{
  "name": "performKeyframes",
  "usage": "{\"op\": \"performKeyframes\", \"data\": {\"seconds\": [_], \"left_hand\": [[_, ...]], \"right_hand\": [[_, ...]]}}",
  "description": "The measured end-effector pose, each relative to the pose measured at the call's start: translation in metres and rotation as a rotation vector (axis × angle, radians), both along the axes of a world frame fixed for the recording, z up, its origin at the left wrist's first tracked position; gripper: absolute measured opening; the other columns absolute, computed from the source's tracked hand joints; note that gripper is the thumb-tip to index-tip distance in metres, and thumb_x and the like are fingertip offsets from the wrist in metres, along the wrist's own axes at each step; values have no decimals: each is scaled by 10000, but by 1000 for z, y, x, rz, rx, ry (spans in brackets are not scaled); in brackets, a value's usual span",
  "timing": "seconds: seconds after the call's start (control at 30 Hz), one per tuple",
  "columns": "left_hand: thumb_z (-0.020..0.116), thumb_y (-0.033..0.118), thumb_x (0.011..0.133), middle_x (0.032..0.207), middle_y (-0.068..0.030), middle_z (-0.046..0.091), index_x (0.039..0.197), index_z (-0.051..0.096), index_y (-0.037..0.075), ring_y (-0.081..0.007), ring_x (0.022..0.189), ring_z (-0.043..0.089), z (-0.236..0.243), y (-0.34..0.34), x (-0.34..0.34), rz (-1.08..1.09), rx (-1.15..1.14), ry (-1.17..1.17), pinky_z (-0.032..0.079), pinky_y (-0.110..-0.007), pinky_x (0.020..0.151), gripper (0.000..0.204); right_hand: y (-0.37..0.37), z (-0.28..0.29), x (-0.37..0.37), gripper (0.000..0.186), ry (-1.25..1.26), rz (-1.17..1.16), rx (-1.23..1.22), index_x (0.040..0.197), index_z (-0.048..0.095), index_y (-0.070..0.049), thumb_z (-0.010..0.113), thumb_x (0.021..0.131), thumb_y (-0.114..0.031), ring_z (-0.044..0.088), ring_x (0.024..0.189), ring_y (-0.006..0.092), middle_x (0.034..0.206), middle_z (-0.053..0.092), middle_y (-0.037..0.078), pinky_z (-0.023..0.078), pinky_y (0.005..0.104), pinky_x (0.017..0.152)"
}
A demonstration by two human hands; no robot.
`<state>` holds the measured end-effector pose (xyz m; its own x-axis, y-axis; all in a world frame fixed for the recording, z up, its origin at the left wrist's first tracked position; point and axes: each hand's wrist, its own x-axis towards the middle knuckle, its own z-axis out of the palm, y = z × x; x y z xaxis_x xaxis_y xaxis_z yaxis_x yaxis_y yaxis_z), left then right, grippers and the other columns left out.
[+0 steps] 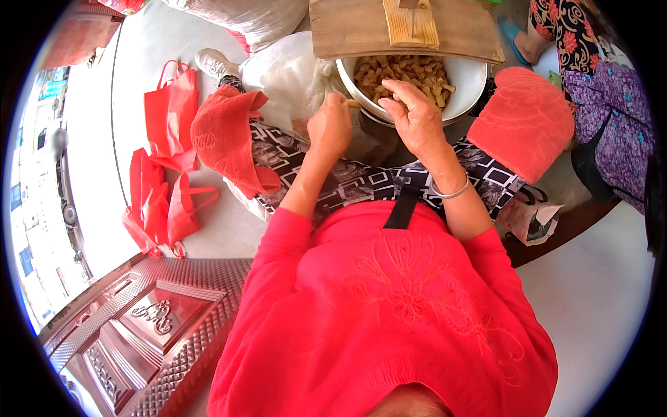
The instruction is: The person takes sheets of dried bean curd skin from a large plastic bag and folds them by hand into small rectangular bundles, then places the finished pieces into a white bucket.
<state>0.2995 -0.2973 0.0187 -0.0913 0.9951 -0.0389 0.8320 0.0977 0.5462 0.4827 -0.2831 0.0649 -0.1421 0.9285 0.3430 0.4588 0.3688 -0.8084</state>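
Note:
My left hand (329, 126) is closed beside the rim of a white basin (467, 87). A small yellow-brown piece (353, 104) sticks out from its fingertips; its exact kind does not show. My right hand (417, 124) hovers over the near rim of the basin, fingers stretched and thumb apart, apparently with nothing in them. Many chopped yellow-brown pieces (410, 73) lie in the basin. Across its far side rests a wooden board (351, 31) with a smaller wood block (411, 24) fixed on it and a dark metal part on top.
A whitish plastic bag (288, 76) stands left of the basin. Red cloths (233, 139) cover both knees. Red bags (171, 115) lie on the floor at left, near a carved dark-red door panel (160, 326). Another person in purple patterned clothing (615, 118) is at far right.

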Motion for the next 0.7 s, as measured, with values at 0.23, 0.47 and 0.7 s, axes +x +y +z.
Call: {"op": "performKeyframes", "data": {"seconds": [0.23, 0.47, 0.7], "left_hand": [[643, 78, 852, 877, -188, 637, 976, 529, 33, -403, 814, 620, 62, -64, 36, -178, 15, -661, 505, -413, 680, 175], [697, 26, 791, 800, -113, 609, 926, 521, 65, -331, 713, 637, 101, -45, 47, -415, 425, -444, 505, -375, 589, 226], [619, 30, 892, 712, -12, 572, 1086, 516, 31, -63, 606, 538, 117, -33, 44, -244, -458, -1194, 418, -255, 501, 219]], "right_hand": [[-20, 27, 0, 225, -91, 164, -27, 974, 667, -31, 663, 856, -222, 644, 780, 309, 847, 667, 136, 514, 355, 684], [-21, 74, 19, 260, 108, 199, -420, 898, 645, -7, 584, 951, -255, 585, 635, 146, 695, 615, 78, 468, 270, 583], [-12, 82, 37, 305, 174, 115, -401, 782, 601, 14, 618, 938, -247, 459, 647, 54, 676, 525, -7, 372, 229, 552]]}}
